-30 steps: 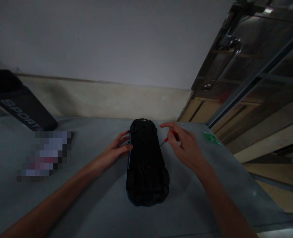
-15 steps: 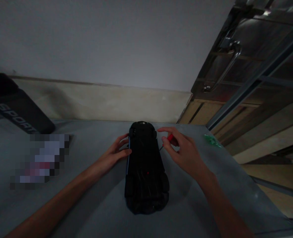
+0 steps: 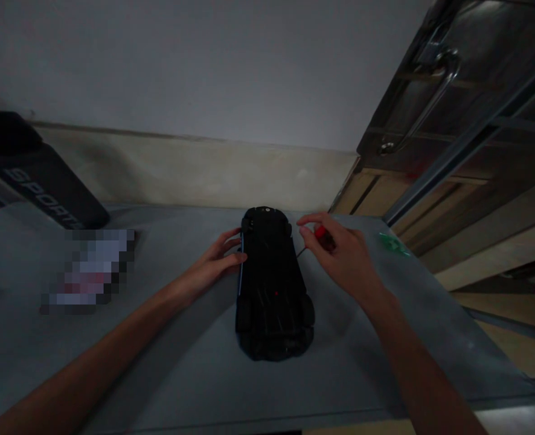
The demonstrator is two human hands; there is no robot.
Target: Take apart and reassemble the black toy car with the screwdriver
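An upside-down toy car [image 3: 274, 275] lies on the grey table, its dark underside facing up and a thin blue strip showing along its left edge. My left hand [image 3: 220, 255] holds the car's left side, the thumb overlapping the edge and the fingers curled along the flank. Off the car's right side, my right hand [image 3: 337, 249] pinches a screwdriver [image 3: 320, 231] by its red handle. The thin shaft slants down-left to the car's right edge; whether its tip touches the car I cannot tell. A small red dot shows on the underside near the rear-most wheels in view.
On the grey table [image 3: 195, 386], a dark bottle marked SPORT [image 3: 50, 181] leans at the back left, near a pixelated flat item [image 3: 90, 266]. Green plastic [image 3: 393, 244] lies by the right edge. Behind are a wall [image 3: 204, 72] and a metal door handle [image 3: 426, 109].
The whole view has shifted, so the table and car appear higher and slightly to the right. Both hands keep nearly the same places beside the car; the screwdriver stays in my right hand.
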